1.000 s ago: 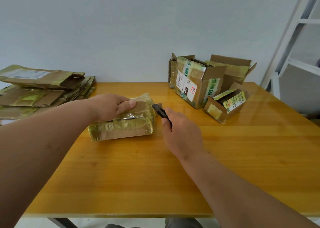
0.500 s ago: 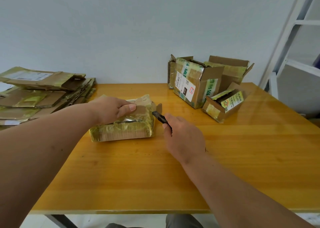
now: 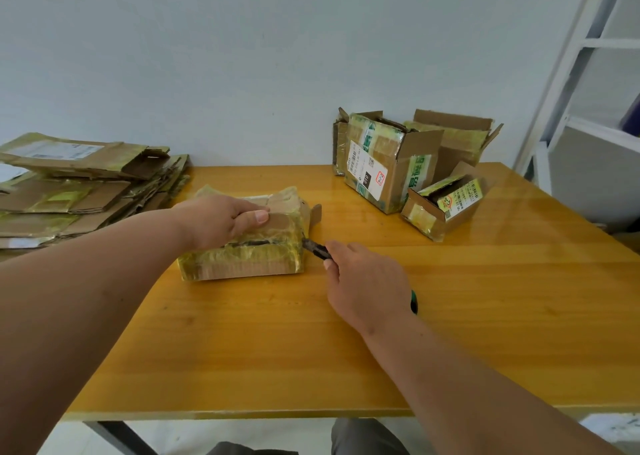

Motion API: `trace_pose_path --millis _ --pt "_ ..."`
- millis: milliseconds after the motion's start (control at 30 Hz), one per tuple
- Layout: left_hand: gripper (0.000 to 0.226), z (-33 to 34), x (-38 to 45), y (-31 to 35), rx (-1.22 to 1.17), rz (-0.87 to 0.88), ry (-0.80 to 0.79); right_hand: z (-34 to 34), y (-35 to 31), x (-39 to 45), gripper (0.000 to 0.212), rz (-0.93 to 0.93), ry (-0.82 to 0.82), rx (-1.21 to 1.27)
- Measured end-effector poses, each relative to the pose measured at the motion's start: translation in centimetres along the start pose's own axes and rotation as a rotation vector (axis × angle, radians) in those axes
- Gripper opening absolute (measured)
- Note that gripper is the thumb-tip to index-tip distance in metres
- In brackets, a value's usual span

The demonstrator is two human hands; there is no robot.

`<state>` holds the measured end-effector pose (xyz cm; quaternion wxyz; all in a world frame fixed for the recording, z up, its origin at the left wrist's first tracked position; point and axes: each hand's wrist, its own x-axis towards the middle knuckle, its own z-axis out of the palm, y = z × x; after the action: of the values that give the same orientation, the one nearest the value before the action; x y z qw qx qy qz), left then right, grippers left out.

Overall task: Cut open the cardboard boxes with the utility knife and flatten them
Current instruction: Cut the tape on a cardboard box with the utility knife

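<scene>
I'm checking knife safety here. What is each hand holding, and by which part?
The right hand grips the utility knife by its handle, tip at the box's right end. The left hand presses down on top of the taped box.

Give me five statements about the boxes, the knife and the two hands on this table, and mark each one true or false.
1. The left hand presses down on top of the taped box. True.
2. The right hand holds the utility knife with its tip at the taped box's right end. True.
3. The stack of flattened cardboard lies at the right end of the table. False: it lies to the left.
4. The small open box sits on top of the large labelled box. False: it stands on the table in front of it.
5. The knife lies loose on the table. False: the right hand grips it.
</scene>
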<state>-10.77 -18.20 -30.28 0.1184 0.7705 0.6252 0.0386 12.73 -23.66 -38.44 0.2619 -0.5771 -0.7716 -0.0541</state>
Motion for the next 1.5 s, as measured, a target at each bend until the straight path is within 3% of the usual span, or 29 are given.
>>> trace_pose_path --millis 233,433,800,967,1500 --pt "0.075 0.5 0.0 0.0 0.057 -0.012 0.009 -0.4 -0.5 -0.4 0.032 -0.006 -0.039 -0.031" --pt "0.083 1.2 -0.3 -0.1 0.107 -0.007 0.052 -0.6 -1.0 -0.8 0.035 0.028 -0.132 -0.064" --pt "0.069 1.5 -0.8 0.1 0.113 -0.029 0.044 -0.6 -1.4 -1.1 0.032 0.023 -0.124 -0.110" --pt "0.080 1.4 -0.8 0.0 0.109 -0.031 0.025 -0.7 -1.4 -1.2 0.029 0.035 -0.136 -0.100" --pt "0.073 1.1 -1.2 0.6 0.128 -0.039 -0.031 -1.2 -1.3 -2.2 0.024 -0.011 -0.163 -0.147"
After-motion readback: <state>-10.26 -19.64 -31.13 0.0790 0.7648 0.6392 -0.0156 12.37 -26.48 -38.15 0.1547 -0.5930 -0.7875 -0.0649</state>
